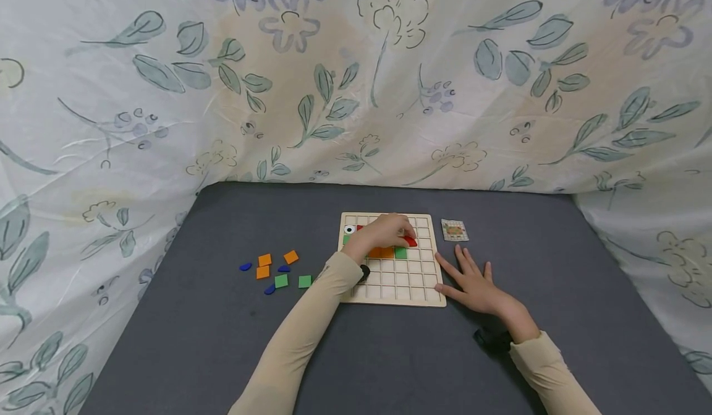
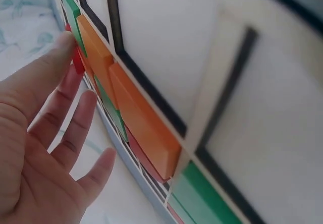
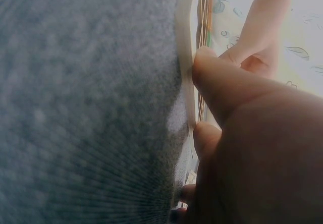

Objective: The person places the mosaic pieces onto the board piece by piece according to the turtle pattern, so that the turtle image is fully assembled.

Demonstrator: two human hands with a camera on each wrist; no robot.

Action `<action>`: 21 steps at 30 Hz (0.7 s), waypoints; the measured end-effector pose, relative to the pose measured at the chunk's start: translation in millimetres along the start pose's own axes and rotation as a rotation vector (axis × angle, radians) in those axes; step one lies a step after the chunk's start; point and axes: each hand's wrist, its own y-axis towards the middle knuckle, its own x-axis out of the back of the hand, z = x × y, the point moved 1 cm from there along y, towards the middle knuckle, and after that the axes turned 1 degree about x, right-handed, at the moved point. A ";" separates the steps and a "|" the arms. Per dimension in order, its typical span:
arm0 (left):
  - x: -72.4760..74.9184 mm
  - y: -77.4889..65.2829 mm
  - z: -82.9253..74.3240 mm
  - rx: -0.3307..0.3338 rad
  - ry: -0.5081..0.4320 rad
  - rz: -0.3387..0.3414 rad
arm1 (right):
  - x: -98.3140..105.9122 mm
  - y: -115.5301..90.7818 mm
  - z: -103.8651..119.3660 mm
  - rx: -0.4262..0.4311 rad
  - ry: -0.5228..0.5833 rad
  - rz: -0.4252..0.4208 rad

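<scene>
A pale wooden board [image 1: 410,284] with a square grid lies on the table. My left hand [image 1: 385,231] reaches over its upper part and pinches a red piece [image 1: 410,241] between thumb and index finger. Beside it on the board are orange pieces [image 1: 381,253] and a green square [image 1: 400,253]. In the left wrist view, the red piece [image 2: 77,61] shows only partly behind the thumb. With fingers spread, my right hand [image 1: 477,288] rests at the board's right edge, its thumb and index fingertip touching the rim [image 3: 187,57].
Left of the board lie loose orange squares [image 1: 263,272], green squares [image 1: 281,281] and blue half-round pieces [image 1: 245,266]. A small printed card [image 1: 455,230] lies right of the board. A white piece with a black circle [image 1: 349,229] sits at the board's upper left. Floral cloth [image 1: 334,93] hangs behind.
</scene>
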 end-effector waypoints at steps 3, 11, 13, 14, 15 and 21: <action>-0.2 1.7 0.6 0.013 -0.004 0.004 | -0.1 0.1 -0.2 -0.001 -0.001 -0.004; -2.5 4.6 2.0 0.019 -0.073 0.033 | 0.6 -0.5 0.7 0.004 0.003 -0.006; -2.1 4.4 1.5 0.013 -0.065 0.035 | 0.9 -0.8 1.6 0.002 0.001 -0.006; -1.9 4.0 1.0 0.010 -0.057 0.037 | 0.7 -0.8 1.7 0.002 -0.001 -0.008; -1.7 3.8 0.8 0.008 -0.048 0.038 | 0.6 -0.8 1.8 0.001 -0.004 -0.008; -0.2 0.0 -0.4 -0.004 0.003 0.034 | 0.1 0.4 1.7 -0.015 -0.023 -0.003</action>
